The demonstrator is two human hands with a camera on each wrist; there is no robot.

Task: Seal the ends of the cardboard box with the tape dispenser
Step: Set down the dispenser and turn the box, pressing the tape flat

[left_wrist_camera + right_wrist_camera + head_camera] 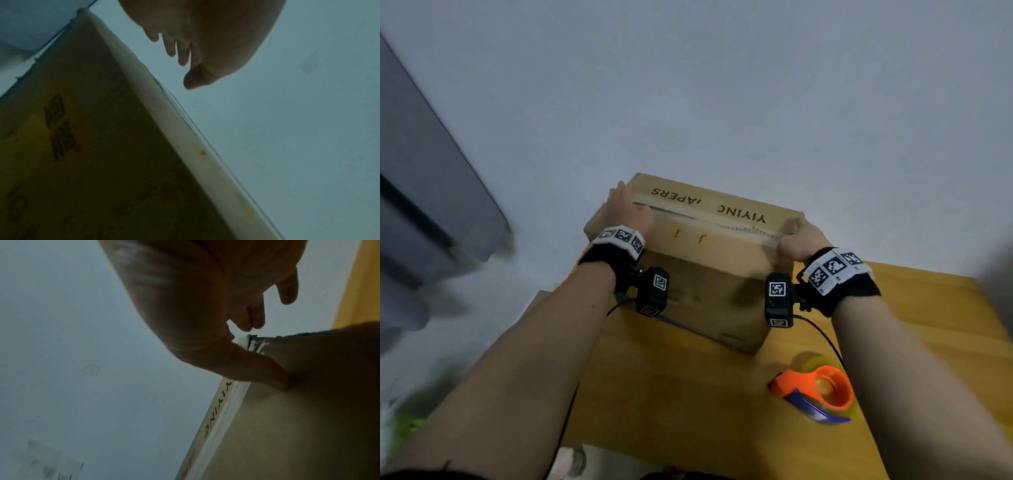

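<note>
A brown cardboard box [705, 284] printed "YIYING" stands on a wooden table [671, 394], with a strip of clear tape [709, 224] along its top seam. My left hand [626, 209] lies on the box's top left end with the fingers stretched out; in the left wrist view those fingers [176, 53] hang straight beside the box [82, 146]. My right hand [796, 238] is curled over the top right corner. Its thumb [265, 371] presses the box [308, 410] by the tape end. The orange and blue tape dispenser [815, 394] lies on the table, near my right forearm.
A grey piece of furniture [431, 205] stands at the left, off the table. Pale floor lies behind and left of the box. The table's left edge runs close under my left forearm. Bare wood shows in front of the box.
</note>
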